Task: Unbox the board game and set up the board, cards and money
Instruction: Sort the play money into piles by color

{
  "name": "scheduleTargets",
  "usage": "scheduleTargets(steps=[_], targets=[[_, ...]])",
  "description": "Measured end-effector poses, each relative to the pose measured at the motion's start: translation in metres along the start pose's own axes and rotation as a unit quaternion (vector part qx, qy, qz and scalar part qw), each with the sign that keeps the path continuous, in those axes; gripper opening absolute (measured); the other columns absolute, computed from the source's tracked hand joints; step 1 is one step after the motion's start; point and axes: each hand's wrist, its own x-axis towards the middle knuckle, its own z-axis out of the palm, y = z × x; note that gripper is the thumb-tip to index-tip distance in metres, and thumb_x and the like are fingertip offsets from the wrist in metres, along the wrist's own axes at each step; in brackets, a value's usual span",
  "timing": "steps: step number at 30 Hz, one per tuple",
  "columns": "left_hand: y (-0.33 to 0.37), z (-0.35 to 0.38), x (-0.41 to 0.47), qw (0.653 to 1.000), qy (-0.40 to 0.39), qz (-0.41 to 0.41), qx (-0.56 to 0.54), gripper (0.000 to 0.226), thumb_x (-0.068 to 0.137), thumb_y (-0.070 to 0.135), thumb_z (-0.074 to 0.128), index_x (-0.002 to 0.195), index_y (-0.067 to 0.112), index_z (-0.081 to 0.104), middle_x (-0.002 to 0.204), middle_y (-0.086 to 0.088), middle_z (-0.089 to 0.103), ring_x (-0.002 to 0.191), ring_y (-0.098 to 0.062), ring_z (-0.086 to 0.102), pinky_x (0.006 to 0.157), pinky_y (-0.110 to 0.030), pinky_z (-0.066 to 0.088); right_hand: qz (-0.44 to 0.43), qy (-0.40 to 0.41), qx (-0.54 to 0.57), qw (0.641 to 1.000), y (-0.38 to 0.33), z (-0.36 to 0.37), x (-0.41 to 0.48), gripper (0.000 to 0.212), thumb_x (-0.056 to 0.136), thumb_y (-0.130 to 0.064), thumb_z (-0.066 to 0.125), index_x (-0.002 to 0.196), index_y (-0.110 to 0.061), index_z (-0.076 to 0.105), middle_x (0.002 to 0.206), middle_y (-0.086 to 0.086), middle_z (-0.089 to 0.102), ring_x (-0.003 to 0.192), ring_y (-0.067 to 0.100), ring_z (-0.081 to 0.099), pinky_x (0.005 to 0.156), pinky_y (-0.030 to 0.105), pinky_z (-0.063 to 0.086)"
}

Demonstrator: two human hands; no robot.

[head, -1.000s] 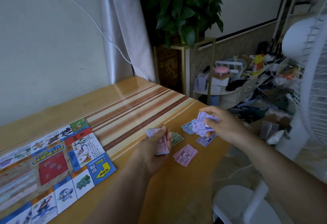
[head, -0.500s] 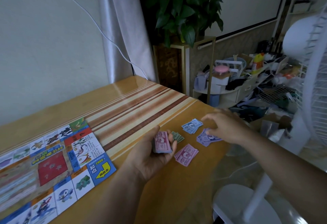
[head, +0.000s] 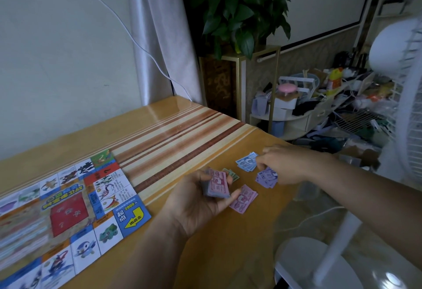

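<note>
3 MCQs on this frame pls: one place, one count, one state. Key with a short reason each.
1. Where does the game board lie relative to the pink pile?
A) left of it, on the table
B) on the floor
C) on top of it

2. How many separate piles of notes lie on the table?
A) two
B) four
C) six

3. What is the left hand doing?
A) open and empty
B) gripping a stack of notes
C) pressing the board

Key:
1 A: the board lies flat at the table's left.
2 B: blue pile, green pile, purple pile, pink pile.
3 B: it curls round a stack topped by a pink note.
</note>
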Motion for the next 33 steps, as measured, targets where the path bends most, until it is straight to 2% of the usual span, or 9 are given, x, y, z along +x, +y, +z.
scheduleTargets(steps=[3,6,9,13,21,23,28,30,33], targets=[[-0.002,-0.003,0.000,1.000,0.014,0.014,0.021,0.031,0.087,-0.011,0.034,0.104,0.006,0.053,0.078,-0.023,0.068,0.086,-0.030,0.061,0.065,-0.051,0.053,0.003,0.008,0.003,1.000,0.002,0.001,-0.002,0.040,0.087,-0.007,0.054,0.118,-0.031,0.050,0.118,-0.001,0.045,0.109,0.017,0.044,0.087,0.033,0.044],[-0.005,-0.004,0.002,0.996,0.023,0.035,0.074,0.031,0.092,-0.012,0.036,0.106,0.008,0.054,0.082,-0.022,0.068,0.085,-0.030,0.063,0.061,-0.044,0.057,-0.020,0.134,0.137,0.981,-0.008,-0.005,-0.008,0.041,0.092,-0.019,0.057,0.130,-0.032,0.051,0.121,-0.010,0.052,0.098,0.004,0.047,0.079,0.022,0.041],[-0.007,-0.007,0.002,0.991,0.011,0.056,0.117,0.034,0.090,-0.012,0.044,0.110,0.013,0.057,0.091,-0.017,0.066,0.080,-0.025,0.066,0.059,-0.035,0.058,-0.039,0.166,0.385,0.907,-0.030,-0.009,-0.013,0.029,0.089,-0.038,0.062,0.115,-0.025,0.061,0.102,-0.014,0.064,0.079,-0.004,0.059,0.070,0.014,0.047],[-0.008,-0.010,0.002,0.980,0.006,0.086,0.178,0.031,0.088,-0.009,0.050,0.110,0.011,0.059,0.083,-0.012,0.071,0.073,-0.019,0.070,0.057,-0.029,0.059,-0.027,0.131,0.514,0.847,-0.042,-0.002,-0.008,0.012,0.083,-0.021,0.072,0.088,-0.017,0.062,0.075,-0.004,0.069,0.058,0.000,0.062,0.061,0.020,0.051],[-0.002,-0.016,-0.002,0.984,0.059,0.102,0.130,0.022,0.092,-0.008,0.046,0.104,0.008,0.056,0.094,-0.020,0.067,0.080,-0.027,0.068,0.057,-0.035,0.060,0.025,0.178,0.504,0.845,-0.042,0.017,-0.009,0.012,0.087,-0.011,0.063,0.086,-0.023,0.062,0.076,-0.002,0.072,0.063,0.004,0.066,0.062,0.027,0.053],[0.000,-0.021,0.000,0.983,0.070,0.114,0.130,0.026,0.090,-0.011,0.047,0.107,0.007,0.056,0.099,-0.021,0.065,0.079,-0.025,0.068,0.056,-0.033,0.060,0.049,0.202,0.461,0.863,-0.046,0.029,-0.011,0.016,0.086,-0.010,0.062,0.081,-0.025,0.064,0.071,-0.004,0.070,0.065,0.012,0.066,0.067,0.034,0.052],[-0.002,-0.027,0.004,0.972,0.074,0.128,0.182,0.029,0.086,-0.011,0.054,0.108,0.008,0.059,0.095,-0.016,0.066,0.077,-0.021,0.065,0.055,-0.026,0.058,0.060,0.242,0.256,0.934,-0.057,0.047,-0.015,0.008,0.083,-0.030,0.065,0.076,-0.032,0.063,0.063,-0.016,0.049,0.065,-0.001,0.046,0.081,0.029,0.045],[-0.005,-0.027,0.006,0.964,0.075,0.133,0.216,0.028,0.085,-0.008,0.058,0.106,0.010,0.060,0.089,-0.011,0.068,0.075,-0.018,0.066,0.057,-0.025,0.057,0.057,0.277,0.274,0.919,-0.054,0.037,-0.016,0.008,0.085,-0.035,0.064,0.078,-0.031,0.065,0.073,-0.013,0.050,0.072,0.005,0.049,0.079,0.031,0.044],[-0.009,-0.025,0.009,0.952,0.077,0.142,0.260,0.026,0.084,-0.004,0.062,0.105,0.012,0.062,0.082,-0.005,0.069,0.071,-0.014,0.066,0.059,-0.024,0.054,0.028,0.259,0.453,0.853,-0.056,0.018,-0.015,0.023,0.088,-0.043,0.060,0.088,-0.022,0.067,0.079,-0.011,0.062,0.075,0.003,0.058,0.065,0.020,0.045]])
